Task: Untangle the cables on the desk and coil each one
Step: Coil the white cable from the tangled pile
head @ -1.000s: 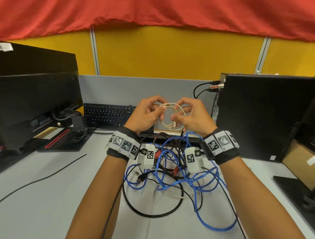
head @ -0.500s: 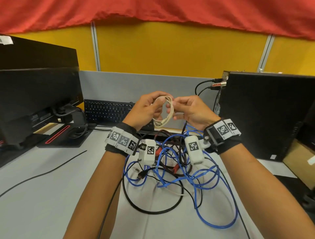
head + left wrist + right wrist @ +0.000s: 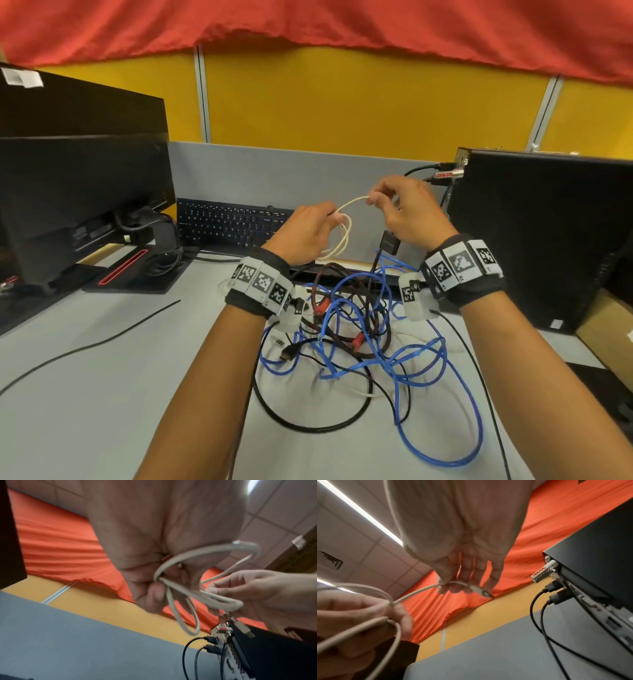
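Note:
A thin white cable [image 3: 343,236] hangs in small loops from my left hand [image 3: 313,229], which pinches the loops together above the desk. My right hand [image 3: 394,205] pinches the cable's free end a little higher and to the right, with a short strand stretched between the hands. The left wrist view shows the white cable [image 3: 192,595] looped around my left fingers [image 3: 152,599]. In the right wrist view my right fingertips [image 3: 452,586] grip the white cable [image 3: 419,591] just behind its plug. Below the hands a tangle of blue cable [image 3: 404,359], black cable [image 3: 308,425] and red-black cable [image 3: 356,342] lies on the desk.
A keyboard [image 3: 233,222] stands behind the tangle. A monitor [image 3: 78,192] is at the left with a loose black wire [image 3: 89,346] in front of it. A black computer case [image 3: 544,236] with plugged-in cables [image 3: 544,601] stands at the right.
My hands have moved apart. The right hand pulled the cable's end up and to the right, drawing a strand out of the coil that the left hand holds lower.

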{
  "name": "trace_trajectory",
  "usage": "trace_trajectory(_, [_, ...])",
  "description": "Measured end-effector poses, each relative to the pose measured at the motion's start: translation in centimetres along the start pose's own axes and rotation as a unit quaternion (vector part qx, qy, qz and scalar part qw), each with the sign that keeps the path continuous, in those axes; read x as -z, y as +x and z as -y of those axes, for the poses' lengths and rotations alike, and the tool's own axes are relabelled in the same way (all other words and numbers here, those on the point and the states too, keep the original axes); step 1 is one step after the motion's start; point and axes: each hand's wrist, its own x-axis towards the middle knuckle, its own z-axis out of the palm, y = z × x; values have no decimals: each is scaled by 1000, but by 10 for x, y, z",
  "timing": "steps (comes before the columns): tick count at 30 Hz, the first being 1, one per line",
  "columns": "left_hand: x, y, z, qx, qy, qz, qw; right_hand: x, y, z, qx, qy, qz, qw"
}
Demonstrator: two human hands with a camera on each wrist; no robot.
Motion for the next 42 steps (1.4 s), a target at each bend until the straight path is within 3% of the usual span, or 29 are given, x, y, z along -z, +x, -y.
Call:
trace_trajectory(3, [-4, 1, 2, -5, 28, -16, 999, -8, -6, 9, -51, 150, 91, 983])
trace_trajectory(5, [-4, 1, 1, -34, 17, -31, 999, -8, -8, 17, -43, 162, 164, 972])
trace_trajectory(8, [-2, 1, -4, -60, -117, -91, 987, -6, -6, 21, -14, 161, 207, 965])
trace_trajectory(11, [3, 1, -6, -32, -375, -81, 923, -5, -6, 26, -7, 265, 197, 944])
trace_trajectory(13, [7, -1, -5, -27, -458, -53, 887, -7, -5, 31, 18, 308, 174, 935])
trace_trajectory(15, [10, -2, -3, -35, -488, -20, 872, -6, -3, 34, 12, 326, 148, 934])
trace_trajectory(20, [14, -6, 2, -28, -407, -24, 913, -10, 2, 28, 31, 195, 105, 975])
trace_trajectory(27, [20, -6, 8, 31, -282, -47, 958, -12, 5, 24, -15, 243, 127, 962])
trace_trajectory(31, [24, -9, 7, 57, -263, -51, 962, -10, 8, 20, -7, 201, 123, 972])
trace_trajectory(36, [28, -12, 8, 102, -309, 16, 946, -13, 7, 18, 11, 129, 105, 986])
trace_trajectory(39, [21, -7, -2, 69, -290, 21, 954, -16, 7, 25, 31, 95, 123, 987])
trace_trajectory(42, [15, -4, -5, 30, -258, -4, 966, -14, 8, 27, 12, 159, 133, 978])
